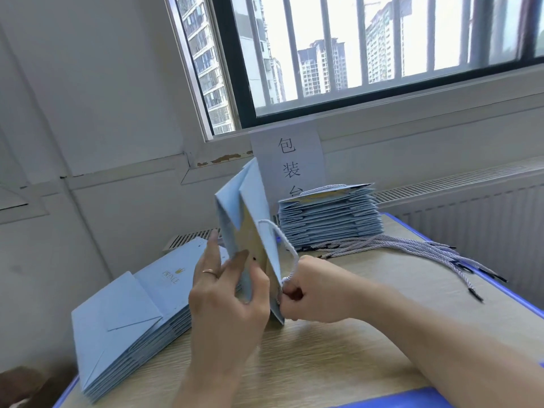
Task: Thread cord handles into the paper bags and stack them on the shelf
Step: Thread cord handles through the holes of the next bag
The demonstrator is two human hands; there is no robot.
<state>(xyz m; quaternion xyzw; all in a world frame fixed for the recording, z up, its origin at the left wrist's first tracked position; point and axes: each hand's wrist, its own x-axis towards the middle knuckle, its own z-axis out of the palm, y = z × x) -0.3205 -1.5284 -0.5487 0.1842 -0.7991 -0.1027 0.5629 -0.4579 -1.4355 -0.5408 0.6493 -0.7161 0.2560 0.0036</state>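
Both hands [226,293] hold an upright bag [250,231], cord [287,245] looped through

One tabletop [323,363] carries two stacks of flat blue bags: a left stack [132,319] and a far stack [329,222]. One upright bag [244,219] has one white cord [284,241] looped on it. The loose cords [412,251] lie too bunched to count. One paper sign [288,160].
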